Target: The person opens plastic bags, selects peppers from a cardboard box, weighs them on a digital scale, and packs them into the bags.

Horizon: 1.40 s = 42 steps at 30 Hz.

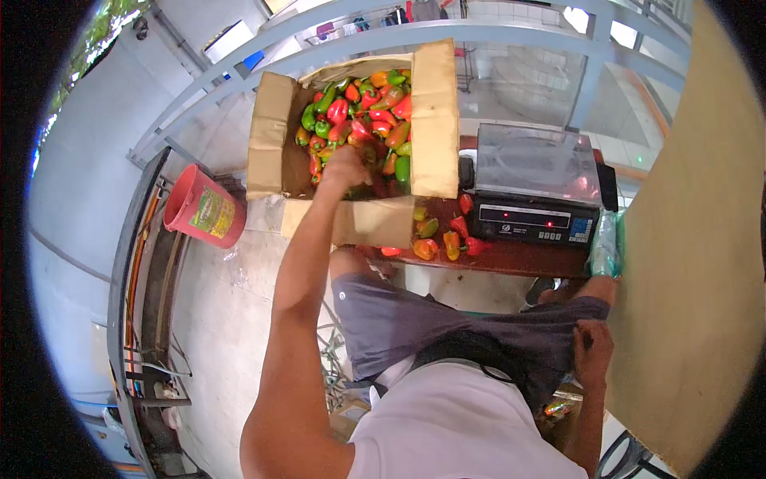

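Observation:
My left hand (346, 169) reaches into an open cardboard box (435, 120) of red, green and orange peppers (338, 111). Its fingers are smeared and partly lost among the peppers near the front of the box, so a grip cannot be made out. My right hand (593, 351) hangs beside my right thigh with its fingers curled; whether anything is in them is hidden. Several loose peppers (452, 244) lie on the red-brown bench between the box and a digital scale (536, 219).
A red bucket (205, 209) stands on the floor at the left. Blue-grey metal railings (511, 33) run behind the box. A plastic bag (606, 243) hangs right of the scale, beside a large cardboard sheet (694, 263). Dark metal framing (128, 303) is at far left.

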### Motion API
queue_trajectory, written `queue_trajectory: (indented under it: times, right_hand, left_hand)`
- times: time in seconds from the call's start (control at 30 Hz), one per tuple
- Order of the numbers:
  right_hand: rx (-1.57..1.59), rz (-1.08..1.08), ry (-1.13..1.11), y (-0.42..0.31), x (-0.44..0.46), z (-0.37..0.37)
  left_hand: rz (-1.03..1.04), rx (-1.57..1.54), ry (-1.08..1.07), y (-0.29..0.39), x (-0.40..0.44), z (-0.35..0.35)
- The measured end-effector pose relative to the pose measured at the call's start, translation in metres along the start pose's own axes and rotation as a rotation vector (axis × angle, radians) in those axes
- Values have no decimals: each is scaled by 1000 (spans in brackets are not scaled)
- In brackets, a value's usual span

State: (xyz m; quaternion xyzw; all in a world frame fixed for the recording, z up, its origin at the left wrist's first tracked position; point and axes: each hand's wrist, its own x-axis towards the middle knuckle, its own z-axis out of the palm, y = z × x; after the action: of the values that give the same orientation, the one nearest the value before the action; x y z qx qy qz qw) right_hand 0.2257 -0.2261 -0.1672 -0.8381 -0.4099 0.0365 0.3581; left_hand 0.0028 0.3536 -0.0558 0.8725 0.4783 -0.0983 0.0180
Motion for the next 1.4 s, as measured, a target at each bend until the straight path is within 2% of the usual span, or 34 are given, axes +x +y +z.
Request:
queue_trajectory:
  times: [0.1, 0.13, 0.2, 0.27, 0.33, 0.37, 0.43, 0.57, 0.7, 0.77, 0.87, 0.9, 0.97, 1.0, 1.03, 1.1, 1.2, 1.3, 1.4]
  right_hand:
    - [-39, -43, 131, 18, 39, 14]
    - [61, -59, 146, 19, 58, 19]
    - [204, -11, 170, 21, 92, 33]
    - [288, 109, 183, 29, 116, 58]
    - [249, 66, 168, 41, 128, 82]
    - [229, 49, 163, 47, 131, 91]
    - [188, 17, 165, 46, 133, 95]
    - [150, 24, 183, 44, 128, 88]
    - [197, 28, 202, 41, 127, 87]
    - [227, 59, 173, 37, 129, 86]
    - [238, 53, 179, 37, 137, 91]
    - [296, 145, 154, 38, 141, 94]
    - [284, 33, 218, 47, 151, 101]
    - [273, -19, 256, 53, 154, 103]
    - [299, 11, 253, 55, 155, 104]
    - [334, 78, 249, 55, 155, 105]
    - [283, 59, 259, 55, 152, 105]
    - [335, 115, 260, 47, 152, 99]
    - [325, 120, 232, 41, 156, 95]
  left_hand:
    - [142, -529, 201, -57, 15, 11]
    - [223, -683, 295, -64, 12, 7]
    - [59, -730, 273, -41, -33, -47]
    - [76, -634, 172, -48, -22, -45]
    - [115, -603, 18, -46, -8, -33]
    - [154, -443, -52, -35, -5, -28]
    - [443, -90, -49, -48, 46, 22]
    - [96, 94, -67, 19, 22, 15]
    - [166, -461, 137, 6, -21, -29]
    - [313, -817, 337, 27, -54, -62]
    - [417, -1075, 368, 96, -101, -100]
    - [638, -1095, 378, 119, -103, -97]
    - [724, -1185, 108, 180, -107, -86]
    - [869, -1269, 40, 213, -77, -53]
    - [640, -1057, -83, 242, -84, -57]
    - [754, -1088, -124, 297, -29, 1]
    - [693, -1290, -371, 340, 50, 70]
    - [647, -1103, -356, 345, 67, 70]
    - [586, -1032, -505, 342, 83, 61]
